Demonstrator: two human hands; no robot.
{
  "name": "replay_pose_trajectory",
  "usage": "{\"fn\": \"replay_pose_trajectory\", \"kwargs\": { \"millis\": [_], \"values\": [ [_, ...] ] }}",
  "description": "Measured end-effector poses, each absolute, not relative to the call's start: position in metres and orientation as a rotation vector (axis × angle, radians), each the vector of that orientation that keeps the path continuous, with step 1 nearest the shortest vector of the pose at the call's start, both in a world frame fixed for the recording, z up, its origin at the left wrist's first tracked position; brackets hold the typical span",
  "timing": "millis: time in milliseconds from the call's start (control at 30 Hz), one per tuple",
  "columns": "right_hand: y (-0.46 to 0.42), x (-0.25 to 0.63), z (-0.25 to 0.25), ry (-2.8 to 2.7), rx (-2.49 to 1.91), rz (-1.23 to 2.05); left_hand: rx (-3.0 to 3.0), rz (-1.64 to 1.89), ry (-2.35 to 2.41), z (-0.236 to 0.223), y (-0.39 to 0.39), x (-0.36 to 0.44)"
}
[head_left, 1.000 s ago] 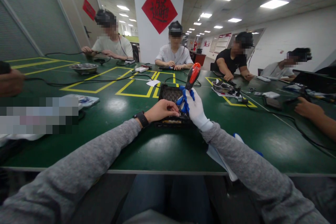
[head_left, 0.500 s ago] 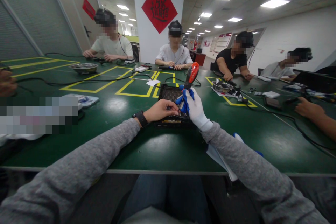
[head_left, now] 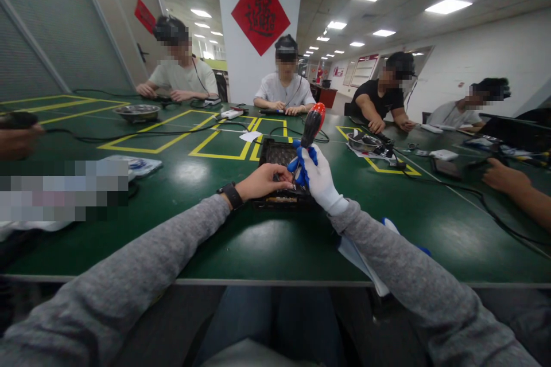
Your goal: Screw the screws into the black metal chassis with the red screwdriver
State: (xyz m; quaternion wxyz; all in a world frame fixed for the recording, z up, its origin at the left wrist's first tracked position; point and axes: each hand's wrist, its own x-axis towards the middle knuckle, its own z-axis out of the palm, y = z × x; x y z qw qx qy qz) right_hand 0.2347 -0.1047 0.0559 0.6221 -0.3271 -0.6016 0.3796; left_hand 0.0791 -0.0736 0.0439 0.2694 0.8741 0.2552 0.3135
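My right hand, in a white glove with blue-coated fingers, grips a screwdriver with a red and black handle. The handle points up and its shaft runs down between the gloved fingers. My left hand is bare, with a black watch at the wrist. Its fingertips are pinched together close to the screwdriver's lower end; what they hold, if anything, is too small to make out. Both hands are over an open black case with a patterned inside, and they cover its middle. The screwdriver's tip is hidden.
On the green table lie a white paper, black cables, a metal bowl at left and another bowl at right. A blue and white glove lies beside my right forearm. Several people sit around the table.
My hands and the screwdriver stay nearly in place, with the screwdriver's handle shifted very slightly. At the left edge, another person's hand has moved a little to the right.
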Motion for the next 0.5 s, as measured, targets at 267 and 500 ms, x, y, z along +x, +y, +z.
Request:
{"fn": "replay_pose_trajectory", "kwargs": {
  "millis": [267,500],
  "values": [
    [-0.1015,0.2349,0.053,-1.357,-0.719,0.922,2.407,0.827,0.584,0.0443,-0.0734,0.0768],
    [-0.1029,0.235,0.0537,-1.353,-0.691,0.882,2.37,0.854,0.6,0.0422,-0.0717,0.0777]
  ]
}}
